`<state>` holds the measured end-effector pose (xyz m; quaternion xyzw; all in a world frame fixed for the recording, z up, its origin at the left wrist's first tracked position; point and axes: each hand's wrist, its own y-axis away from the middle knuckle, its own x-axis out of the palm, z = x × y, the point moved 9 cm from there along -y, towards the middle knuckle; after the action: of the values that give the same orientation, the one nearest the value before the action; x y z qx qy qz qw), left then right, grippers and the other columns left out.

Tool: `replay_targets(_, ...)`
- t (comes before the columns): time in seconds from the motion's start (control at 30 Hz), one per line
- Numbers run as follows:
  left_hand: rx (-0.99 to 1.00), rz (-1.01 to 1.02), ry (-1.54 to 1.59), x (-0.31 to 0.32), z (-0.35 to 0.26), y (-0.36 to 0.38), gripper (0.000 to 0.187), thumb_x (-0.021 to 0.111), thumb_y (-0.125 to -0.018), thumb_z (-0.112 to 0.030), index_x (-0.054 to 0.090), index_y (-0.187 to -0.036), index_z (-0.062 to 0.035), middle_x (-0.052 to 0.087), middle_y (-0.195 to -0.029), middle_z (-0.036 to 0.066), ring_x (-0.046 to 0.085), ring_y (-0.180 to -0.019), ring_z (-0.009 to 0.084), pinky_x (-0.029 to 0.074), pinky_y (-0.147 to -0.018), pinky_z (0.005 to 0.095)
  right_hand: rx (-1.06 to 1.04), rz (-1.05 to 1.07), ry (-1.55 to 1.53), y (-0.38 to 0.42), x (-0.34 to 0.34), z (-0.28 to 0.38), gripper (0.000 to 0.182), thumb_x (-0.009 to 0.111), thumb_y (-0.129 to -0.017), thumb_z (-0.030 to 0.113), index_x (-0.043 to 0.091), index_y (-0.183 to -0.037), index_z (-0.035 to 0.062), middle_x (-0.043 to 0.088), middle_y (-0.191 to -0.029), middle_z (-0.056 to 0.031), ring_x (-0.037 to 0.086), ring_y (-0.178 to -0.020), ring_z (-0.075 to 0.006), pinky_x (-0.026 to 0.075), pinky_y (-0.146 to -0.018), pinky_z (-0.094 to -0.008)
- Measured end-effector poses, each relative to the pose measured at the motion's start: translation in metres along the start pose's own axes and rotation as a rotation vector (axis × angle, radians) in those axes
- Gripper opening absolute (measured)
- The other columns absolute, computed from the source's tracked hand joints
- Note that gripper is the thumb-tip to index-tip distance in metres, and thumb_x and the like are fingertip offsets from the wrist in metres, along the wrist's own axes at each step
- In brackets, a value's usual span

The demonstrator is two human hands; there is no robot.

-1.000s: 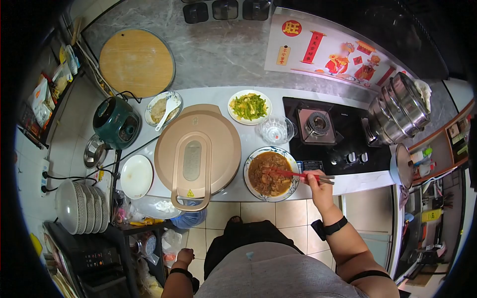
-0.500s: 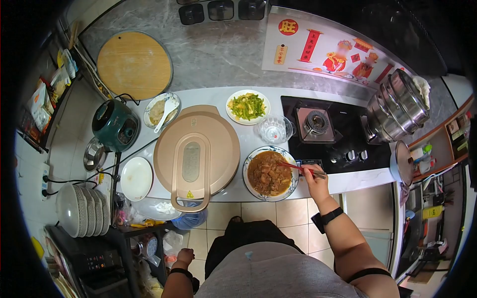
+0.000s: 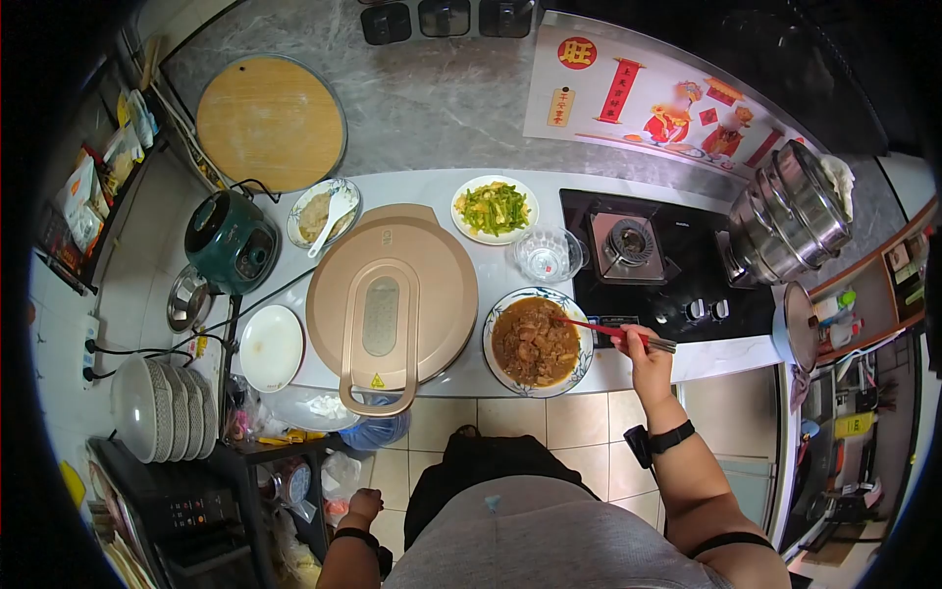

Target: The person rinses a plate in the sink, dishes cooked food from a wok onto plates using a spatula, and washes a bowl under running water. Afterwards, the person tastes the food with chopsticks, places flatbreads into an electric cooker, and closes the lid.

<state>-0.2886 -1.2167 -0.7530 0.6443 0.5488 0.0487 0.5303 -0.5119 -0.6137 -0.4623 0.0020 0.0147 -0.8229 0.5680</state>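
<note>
My right hand [image 3: 649, 359] is closed around a pair of red chopsticks [image 3: 601, 328]. Their tips reach into the brown meat stew [image 3: 533, 344], which fills a blue-patterned plate [image 3: 492, 370] at the counter's front edge. Down beside my body, my left hand [image 3: 365, 505] hangs with curled fingers and nothing visible in it. Left of the stew sits a large beige electric griddle [image 3: 442, 294] with its lid down. Behind the stew are a clear glass bowl [image 3: 546, 257] and a plate of green vegetables with egg [image 3: 495, 210].
A black gas hob [image 3: 687, 265] lies to the right, with a stacked steel steamer [image 3: 793, 211] beyond it. On the left are a green rice cooker [image 3: 231, 243], a white plate [image 3: 272, 348] and a bowl with a white spoon [image 3: 334, 218]. Stacked bowls [image 3: 162, 412] stand lower left.
My right hand has shifted slightly right and down, drawing the chopsticks back a little, with their tips still at the stew. My left hand stays at my side.
</note>
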Motion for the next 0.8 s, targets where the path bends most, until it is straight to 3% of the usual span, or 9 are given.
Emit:
replay_targets(0.03,0.109,0.001,-0.072,0.001,-0.005,-0.002,0.030,0.045,-0.080,-0.024,0.063,-0.075,0.0003,0.065,-0.067,0.011,0.063,-0.058,0.0189,0.051,-0.060,0.0321,-0.015,0.006,-0.001,0.003,0.002,0.005,0.016,0.050,-0.090,0.006,0.060,-0.095,-0.0050,0.059,-0.089,-0.0090,0.062,-0.079,-0.0154,0.052,-0.073,-0.0246)
replay_targets(0.13,0.151,0.029,-0.104,-0.003,-0.032,0.012,0.030,0.044,-0.080,-0.023,0.062,-0.074,-0.0003,0.065,-0.067,0.011,0.063,-0.058,0.0191,0.050,-0.060,0.0320,-0.085,0.041,0.065,0.011,0.012,0.014,0.015,0.049,-0.090,0.006,0.059,-0.095,-0.0047,0.058,-0.089,-0.0092,0.062,-0.081,-0.0164,0.052,-0.074,-0.0258)
replay_targets(0.37,0.096,0.035,-0.043,-0.004,-0.047,0.015,0.026,0.044,-0.080,-0.018,0.061,-0.073,-0.0001,0.064,-0.067,0.011,0.063,-0.058,0.0206,0.050,-0.060,0.0334,-0.292,0.167,0.381,0.026,0.040,0.039,0.012,0.051,-0.088,0.002,0.062,-0.091,-0.0012,0.059,-0.084,-0.0096,0.060,-0.074,-0.0153,0.050,-0.068,-0.0253)
replay_targets(0.43,-0.087,0.026,0.022,-0.005,-0.035,0.016,0.020,0.050,-0.080,-0.017,0.061,-0.075,-0.0012,0.065,-0.071,0.012,0.063,-0.063,0.0235,0.050,-0.062,0.0361,-0.156,0.081,0.160,0.023,0.029,0.032,0.013,0.051,-0.089,0.005,0.061,-0.092,-0.0021,0.058,-0.083,-0.0083,0.060,-0.075,-0.0139,0.051,-0.070,-0.0250)
replay_targets(0.47,-0.085,0.027,0.020,-0.003,-0.025,0.011,0.020,0.050,-0.080,-0.017,0.061,-0.075,-0.0012,0.065,-0.071,0.012,0.063,-0.063,0.0235,0.050,-0.062,0.0361,-0.156,0.078,0.161,0.022,0.026,0.030,0.013,0.051,-0.089,0.005,0.061,-0.092,-0.0021,0.058,-0.083,-0.0083,0.060,-0.075,-0.0139,0.051,-0.070,-0.0250)
replay_targets(0.53,0.128,0.024,-0.267,0.001,-0.029,0.005,0.017,0.056,-0.078,-0.019,0.061,-0.075,-0.0030,0.065,-0.076,0.013,0.063,-0.071,0.0268,0.050,-0.066,0.0385,-0.053,-0.009,0.077,0.016,0.008,0.012,0.017,0.048,-0.092,0.010,0.058,-0.097,-0.0037,0.060,-0.087,-0.0091,0.062,-0.078,-0.0144,0.052,-0.074,-0.0260)
replay_targets(0.63,0.039,0.052,-0.193,0.007,-0.011,-0.004,0.017,0.061,-0.075,-0.023,0.061,-0.074,-0.0054,0.065,-0.080,0.012,0.062,-0.078,0.0294,0.050,-0.069,0.0405,0.004,-0.091,0.111,0.013,-0.009,-0.008,0.019,0.048,-0.093,0.012,0.058,-0.097,-0.0028,0.062,-0.086,-0.0088,0.062,-0.077,-0.0134,0.053,-0.074,-0.0258)
replay_targets(0.8,0.112,0.016,-0.112,0.013,0.012,-0.020,0.016,0.063,-0.074,-0.023,0.061,-0.074,-0.0065,0.065,-0.079,0.012,0.061,-0.080,0.0300,0.050,-0.069,0.0415,0.116,-0.128,0.067,0.014,-0.012,-0.036,0.020,0.047,-0.093,0.013,0.058,-0.099,-0.0028,0.062,-0.084,-0.0079,0.061,-0.075,-0.0118,0.052,-0.071,-0.0240)
